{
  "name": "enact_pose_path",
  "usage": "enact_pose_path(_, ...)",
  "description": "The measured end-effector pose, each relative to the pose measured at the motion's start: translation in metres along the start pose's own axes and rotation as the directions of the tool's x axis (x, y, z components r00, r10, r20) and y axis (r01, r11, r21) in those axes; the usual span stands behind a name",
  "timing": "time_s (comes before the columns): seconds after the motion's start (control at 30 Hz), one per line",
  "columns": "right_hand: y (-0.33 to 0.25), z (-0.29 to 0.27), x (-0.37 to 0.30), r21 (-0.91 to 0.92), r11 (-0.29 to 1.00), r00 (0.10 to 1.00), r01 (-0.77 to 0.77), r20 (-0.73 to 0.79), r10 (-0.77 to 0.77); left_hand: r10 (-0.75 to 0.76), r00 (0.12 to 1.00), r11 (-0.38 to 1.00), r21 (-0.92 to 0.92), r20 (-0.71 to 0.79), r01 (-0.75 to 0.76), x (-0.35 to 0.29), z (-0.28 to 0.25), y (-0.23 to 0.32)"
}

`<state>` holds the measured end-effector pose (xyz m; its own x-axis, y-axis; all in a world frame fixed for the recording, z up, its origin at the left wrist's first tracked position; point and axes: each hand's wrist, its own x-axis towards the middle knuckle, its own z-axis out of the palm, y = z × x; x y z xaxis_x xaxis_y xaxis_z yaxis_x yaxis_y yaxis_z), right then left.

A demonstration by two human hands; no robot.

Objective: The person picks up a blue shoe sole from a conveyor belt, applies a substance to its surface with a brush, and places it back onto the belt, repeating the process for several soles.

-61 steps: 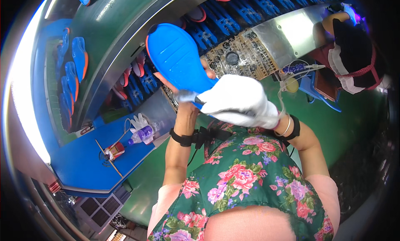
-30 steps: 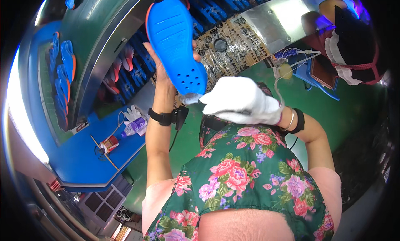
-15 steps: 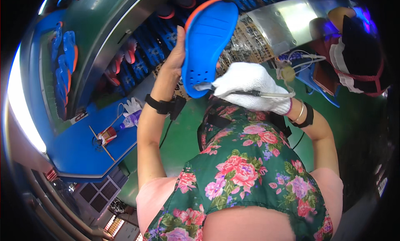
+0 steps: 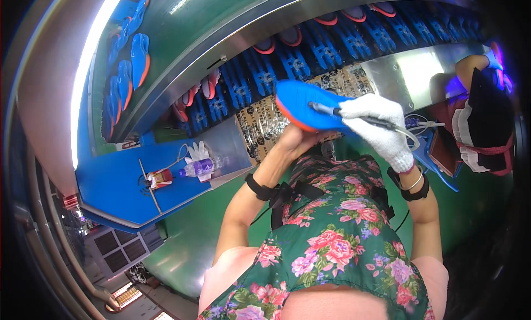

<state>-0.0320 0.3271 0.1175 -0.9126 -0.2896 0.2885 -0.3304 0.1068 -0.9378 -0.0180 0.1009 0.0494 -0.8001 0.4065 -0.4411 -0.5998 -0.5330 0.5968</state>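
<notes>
I see the insole (image 4: 296,101) held up, gripped from beneath by the left hand (image 4: 300,141); its long axis slants toward the gloved right hand (image 4: 377,123), clenched round a brush (image 4: 325,108), tip at the insole's blue face.

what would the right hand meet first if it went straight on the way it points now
Most likely the insole, held in the left hand; the tool in the right hand points at it and seems to touch it, though depth is hard to judge.

Gloved right grip (image 4: 378,122) holds a brush (image 4: 325,108) over a blue insole (image 4: 296,97)
</notes>
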Motion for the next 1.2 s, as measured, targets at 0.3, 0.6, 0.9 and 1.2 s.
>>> enact_pose_path(0.3,-0.018,0.018,-0.021,-0.114,0.983,0.983,0.145,-0.095,-0.156,0.125,0.954,0.815,-0.577,0.274,0.059,-0.017,-0.014,-0.006)
enact_pose_path(0.6,-0.029,0.015,0.003,-0.226,0.925,0.933,0.305,-0.126,-0.338,0.275,0.941,0.849,-0.510,0.196,-0.142,-0.001,0.006,-0.023)
enact_pose_path(0.9,-0.032,0.016,0.042,-0.447,0.746,0.834,0.493,0.000,-0.552,0.175,0.954,0.871,-0.491,0.242,-0.035,-0.005,0.000,-0.033)
enact_pose_path(1.2,-0.026,0.034,0.039,-0.205,0.917,0.896,0.343,-0.223,-0.384,0.223,0.975,0.950,-0.227,0.008,-0.215,0.001,-0.004,-0.017)
